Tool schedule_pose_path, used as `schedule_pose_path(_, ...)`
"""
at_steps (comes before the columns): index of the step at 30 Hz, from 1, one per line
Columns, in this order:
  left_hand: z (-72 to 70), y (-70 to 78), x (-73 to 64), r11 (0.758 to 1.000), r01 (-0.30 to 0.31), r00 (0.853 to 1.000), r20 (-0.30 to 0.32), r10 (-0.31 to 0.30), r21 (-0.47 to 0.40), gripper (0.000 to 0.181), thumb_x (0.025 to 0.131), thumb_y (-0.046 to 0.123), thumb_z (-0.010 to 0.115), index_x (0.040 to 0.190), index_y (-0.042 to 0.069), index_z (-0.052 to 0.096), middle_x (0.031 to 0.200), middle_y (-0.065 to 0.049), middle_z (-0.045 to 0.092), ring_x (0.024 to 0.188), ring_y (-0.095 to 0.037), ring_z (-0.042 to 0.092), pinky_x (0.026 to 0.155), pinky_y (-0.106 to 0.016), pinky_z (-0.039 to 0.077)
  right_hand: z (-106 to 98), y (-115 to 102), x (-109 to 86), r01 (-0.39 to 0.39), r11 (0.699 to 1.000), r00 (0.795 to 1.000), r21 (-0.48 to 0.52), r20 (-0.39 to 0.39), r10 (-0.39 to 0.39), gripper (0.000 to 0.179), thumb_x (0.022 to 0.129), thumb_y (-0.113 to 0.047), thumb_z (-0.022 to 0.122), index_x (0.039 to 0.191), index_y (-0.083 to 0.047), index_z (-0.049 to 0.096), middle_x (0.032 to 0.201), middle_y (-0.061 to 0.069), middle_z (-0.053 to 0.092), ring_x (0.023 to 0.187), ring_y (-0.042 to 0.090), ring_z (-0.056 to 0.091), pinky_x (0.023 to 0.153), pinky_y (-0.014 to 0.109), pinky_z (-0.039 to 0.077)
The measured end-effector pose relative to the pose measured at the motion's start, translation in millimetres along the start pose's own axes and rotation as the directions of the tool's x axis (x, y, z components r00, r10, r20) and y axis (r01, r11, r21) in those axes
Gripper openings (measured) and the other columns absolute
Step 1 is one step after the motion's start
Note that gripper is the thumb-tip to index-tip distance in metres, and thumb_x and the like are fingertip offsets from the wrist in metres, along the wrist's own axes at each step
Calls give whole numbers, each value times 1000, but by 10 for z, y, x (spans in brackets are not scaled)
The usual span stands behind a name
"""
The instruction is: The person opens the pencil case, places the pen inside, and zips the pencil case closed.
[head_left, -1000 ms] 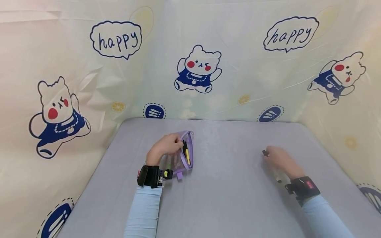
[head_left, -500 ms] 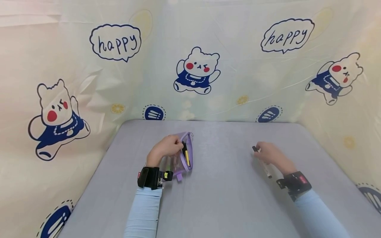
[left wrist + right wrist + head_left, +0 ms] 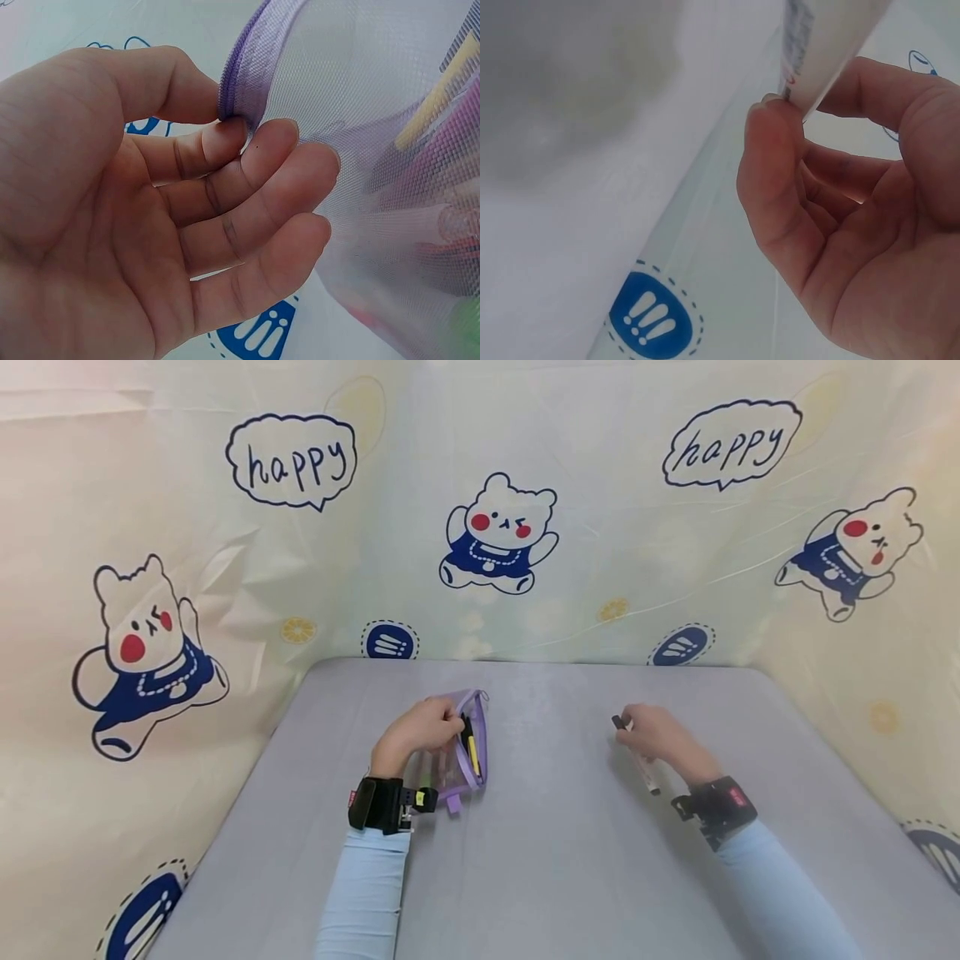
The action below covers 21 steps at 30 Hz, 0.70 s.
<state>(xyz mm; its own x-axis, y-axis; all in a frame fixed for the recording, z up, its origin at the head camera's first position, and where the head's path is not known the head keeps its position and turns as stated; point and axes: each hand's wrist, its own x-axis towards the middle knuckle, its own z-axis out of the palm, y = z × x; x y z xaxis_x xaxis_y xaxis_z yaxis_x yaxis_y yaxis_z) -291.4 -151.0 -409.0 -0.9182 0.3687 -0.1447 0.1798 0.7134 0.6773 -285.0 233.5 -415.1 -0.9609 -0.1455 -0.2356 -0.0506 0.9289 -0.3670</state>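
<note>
My left hand (image 3: 415, 735) pinches the edge of a purple mesh pencil case (image 3: 482, 760) left of the table's middle. The left wrist view shows thumb and forefinger on its zipper band (image 3: 251, 71), the other fingers lying against the mesh. The case's mouth gapes toward the right. Inside it are a black-and-yellow pen (image 3: 473, 755) and other coloured items, blurred by the mesh. Further right, my right hand (image 3: 663, 739) holds a white marker (image 3: 644, 772) with black ends, slanted above the table. In the right wrist view its printed barrel (image 3: 829, 56) sits between thumb and fingers.
A grey table (image 3: 540, 877) spreads under both hands. Behind and beside it hangs a pale curtain (image 3: 585, 527) printed with cartoon bears and "happy" bubbles. A purple tab (image 3: 453, 804) sticks out from the case's near side.
My right hand has moved left with the marker, closer to the pencil case. The left hand and the case have stayed in place.
</note>
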Motion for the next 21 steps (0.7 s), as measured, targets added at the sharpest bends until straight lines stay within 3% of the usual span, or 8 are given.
schedule_pose_path(21, -24, 67, -62, 1000, 18, 1000, -2, -18, 2, 16, 93, 16, 49, 77, 11, 50, 71, -3, 55, 62, -17, 55, 56, -28, 45, 6, -216, 63, 34, 996, 999, 79, 7, -35, 39, 88, -18, 58, 118, 7, 59, 90, 16, 68, 62, 16, 63, 55, 27, 54)
